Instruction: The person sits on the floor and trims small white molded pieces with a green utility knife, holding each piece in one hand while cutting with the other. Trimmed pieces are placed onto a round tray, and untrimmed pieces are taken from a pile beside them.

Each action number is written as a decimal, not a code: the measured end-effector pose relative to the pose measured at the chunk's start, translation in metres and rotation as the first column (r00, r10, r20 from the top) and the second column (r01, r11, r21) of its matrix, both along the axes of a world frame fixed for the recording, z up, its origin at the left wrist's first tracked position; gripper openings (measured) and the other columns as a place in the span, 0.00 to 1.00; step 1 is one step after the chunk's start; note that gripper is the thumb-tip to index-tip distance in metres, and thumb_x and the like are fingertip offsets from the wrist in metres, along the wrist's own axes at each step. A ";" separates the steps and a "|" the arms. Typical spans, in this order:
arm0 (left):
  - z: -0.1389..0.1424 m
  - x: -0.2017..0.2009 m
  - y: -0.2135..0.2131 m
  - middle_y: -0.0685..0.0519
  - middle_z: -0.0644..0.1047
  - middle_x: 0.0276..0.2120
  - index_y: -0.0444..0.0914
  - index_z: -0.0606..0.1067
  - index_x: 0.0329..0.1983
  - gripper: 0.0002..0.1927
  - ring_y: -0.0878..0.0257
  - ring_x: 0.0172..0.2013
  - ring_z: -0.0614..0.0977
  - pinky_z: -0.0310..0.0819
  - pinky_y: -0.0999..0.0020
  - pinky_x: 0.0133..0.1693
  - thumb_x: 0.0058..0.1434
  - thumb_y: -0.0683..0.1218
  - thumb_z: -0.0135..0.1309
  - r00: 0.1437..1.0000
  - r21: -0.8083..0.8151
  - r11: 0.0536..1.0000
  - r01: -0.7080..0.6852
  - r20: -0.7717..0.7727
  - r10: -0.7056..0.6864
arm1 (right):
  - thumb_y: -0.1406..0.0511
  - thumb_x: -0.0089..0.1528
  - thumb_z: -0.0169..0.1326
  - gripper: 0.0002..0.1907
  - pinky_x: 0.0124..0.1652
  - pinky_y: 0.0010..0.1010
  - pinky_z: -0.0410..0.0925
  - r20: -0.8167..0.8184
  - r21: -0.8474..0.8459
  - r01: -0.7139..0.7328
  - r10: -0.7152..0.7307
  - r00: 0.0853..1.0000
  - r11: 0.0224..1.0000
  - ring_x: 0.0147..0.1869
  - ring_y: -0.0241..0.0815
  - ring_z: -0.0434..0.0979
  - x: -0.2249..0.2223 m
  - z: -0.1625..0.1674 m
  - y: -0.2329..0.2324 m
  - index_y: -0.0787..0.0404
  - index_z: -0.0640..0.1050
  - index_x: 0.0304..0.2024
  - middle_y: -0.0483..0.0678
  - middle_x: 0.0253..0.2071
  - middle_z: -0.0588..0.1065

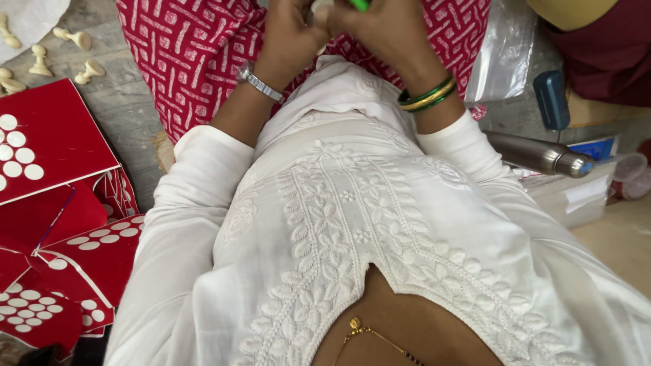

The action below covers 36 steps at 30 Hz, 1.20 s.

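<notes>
Two hands meet at the frame's top edge over a red-and-white patterned cloth [196,47]: the left hand [288,34] and right hand [390,30] curl their fingers around a small cream-coloured rounded piece [320,7] beside a bright green stick-like object [359,4]. Whether the fingers pinch it cannot be told. Steady work would call for close, braced wrists. Similar cream pegs [74,39] lie left, near red sheets dotted with white discs [54,135].

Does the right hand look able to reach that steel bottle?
Probably yes: the steel bottle lies close on that side with nothing between, though the right hand is busy with a green piece.
</notes>
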<state>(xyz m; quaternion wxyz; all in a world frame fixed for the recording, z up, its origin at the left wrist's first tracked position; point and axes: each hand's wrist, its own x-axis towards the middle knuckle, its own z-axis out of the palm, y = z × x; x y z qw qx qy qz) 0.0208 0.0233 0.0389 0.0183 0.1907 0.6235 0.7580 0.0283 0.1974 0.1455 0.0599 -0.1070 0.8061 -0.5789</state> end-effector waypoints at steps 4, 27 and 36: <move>-0.002 0.005 -0.007 0.49 0.81 0.40 0.30 0.75 0.45 0.11 0.62 0.40 0.84 0.79 0.72 0.43 0.60 0.33 0.61 0.981 -0.193 0.976 -0.106 -0.179 0.071 | 0.71 0.66 0.69 0.08 0.40 0.25 0.77 -0.059 -0.035 -0.069 0.067 0.996 0.997 0.40 0.36 0.84 0.007 -0.004 -0.004 0.69 0.82 0.43 0.47 0.39 0.82; 0.007 -0.015 -0.021 0.51 0.85 0.36 0.34 0.80 0.47 0.09 0.70 0.31 0.84 0.77 0.77 0.27 0.75 0.46 0.56 0.940 0.055 0.992 0.112 0.317 -0.124 | 0.68 0.75 0.61 0.07 0.34 0.22 0.63 -0.154 -0.143 0.078 -0.100 0.983 0.987 0.35 0.26 0.70 0.005 -0.006 0.017 0.66 0.80 0.43 0.41 0.35 0.76; 0.006 -0.024 -0.021 0.52 0.84 0.32 0.36 0.79 0.43 0.08 0.73 0.22 0.78 0.67 0.79 0.18 0.73 0.45 0.54 0.911 -0.001 0.997 0.078 0.407 -0.070 | 0.69 0.75 0.57 0.07 0.31 0.25 0.55 -0.131 0.087 0.037 -0.025 0.991 0.996 0.30 0.26 0.62 0.013 0.006 0.024 0.66 0.82 0.54 0.38 0.28 0.69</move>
